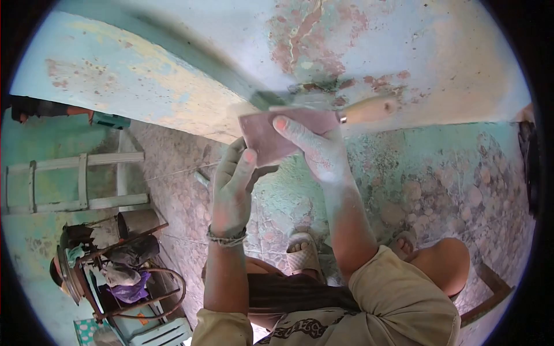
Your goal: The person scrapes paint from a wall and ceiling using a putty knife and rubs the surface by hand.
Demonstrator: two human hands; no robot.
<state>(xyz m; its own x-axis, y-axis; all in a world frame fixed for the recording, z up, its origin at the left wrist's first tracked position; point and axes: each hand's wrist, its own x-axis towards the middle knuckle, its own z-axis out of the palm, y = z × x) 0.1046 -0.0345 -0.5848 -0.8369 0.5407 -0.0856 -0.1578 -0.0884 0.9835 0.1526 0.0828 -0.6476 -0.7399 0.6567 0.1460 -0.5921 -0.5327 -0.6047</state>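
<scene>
A reddish-brown sheet [268, 135], which looks like sandpaper, is held between both hands in front of the wall. My left hand [234, 181], dusty and wearing a bracelet, pinches its lower left corner with the thumb on top. The thumb of my right hand [317, 150] presses on the sheet's upper part, its fingers mostly hidden behind. A tool with a wooden handle [369, 109] and a metal collar sticks out to the right from behind my right hand; its blade is hidden.
The patchy painted wall [415, 63] with a ledge rises ahead. At left are a wooden frame [83, 179], a bucket [138, 222] and a cluttered chair [167, 294]. Another person's arm [78, 111] shows at upper left. A wooden leg [490, 294] stands lower right.
</scene>
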